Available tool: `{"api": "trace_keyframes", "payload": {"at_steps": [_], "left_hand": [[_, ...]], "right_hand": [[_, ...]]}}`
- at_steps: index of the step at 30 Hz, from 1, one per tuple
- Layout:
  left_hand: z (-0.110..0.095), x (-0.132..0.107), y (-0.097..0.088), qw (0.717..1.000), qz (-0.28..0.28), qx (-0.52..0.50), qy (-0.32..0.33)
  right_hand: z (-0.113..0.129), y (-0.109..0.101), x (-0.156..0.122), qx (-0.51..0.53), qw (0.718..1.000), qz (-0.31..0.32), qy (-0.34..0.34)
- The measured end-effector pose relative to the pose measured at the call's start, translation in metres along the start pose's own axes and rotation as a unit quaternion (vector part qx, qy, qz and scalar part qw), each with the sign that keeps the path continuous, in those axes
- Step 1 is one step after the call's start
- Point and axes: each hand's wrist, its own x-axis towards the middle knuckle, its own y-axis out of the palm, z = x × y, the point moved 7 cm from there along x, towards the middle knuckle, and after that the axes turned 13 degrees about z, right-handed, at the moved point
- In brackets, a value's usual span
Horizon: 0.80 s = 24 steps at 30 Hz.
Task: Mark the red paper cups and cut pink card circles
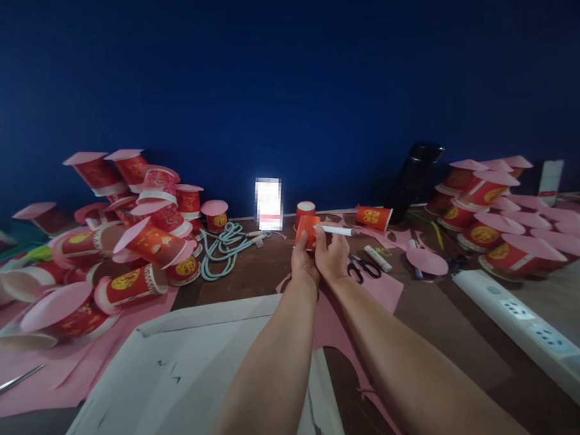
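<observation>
My left hand (pixel 303 260) is closed around a red paper cup (pixel 307 231), held on its side just above the dark table. My right hand (pixel 334 253) grips a white glue stick or pen (pixel 336 230), with its tip against the cup's side. Both forearms reach out from the bottom of the head view. Black scissors (pixel 363 268) and a second white stick (pixel 377 258) lie just right of my right hand. Another red cup (pixel 305 210) stands upside down behind the held one.
Piles of red cups with pink paper lids fill the left (pixel 140 236) and the right (pixel 487 213). Pink paper sheets (pixel 383 289), a coiled pale cord (pixel 224 243), a white power strip (pixel 521 314), a black bottle (pixel 416 178) and a white box (pixel 191 373) lie around.
</observation>
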Motion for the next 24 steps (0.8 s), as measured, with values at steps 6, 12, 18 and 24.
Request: {"api": "trace_keyframes", "payload": {"at_steps": [6, 12, 18, 24], "left_hand": [[-0.001, -0.002, 0.0, 1.0, -0.011, 0.008, -0.004], [-0.001, -0.001, 0.001, 1.0, 0.008, 0.018, 0.003], [-0.005, 0.001, 0.005, 0.999, 0.026, 0.002, 0.027], [-0.006, 0.002, 0.01, 0.998, 0.04, -0.013, 0.042]], "right_hand": [[0.0, 0.001, 0.001, 0.006, 1.0, 0.004, -0.003], [0.0, 0.0, 0.0, 0.03, 1.0, 0.001, 0.005], [-0.013, -0.003, 0.001, 0.074, 0.996, -0.039, 0.038], [-0.038, -0.003, 0.0, 0.124, 0.984, -0.076, 0.103]]}}
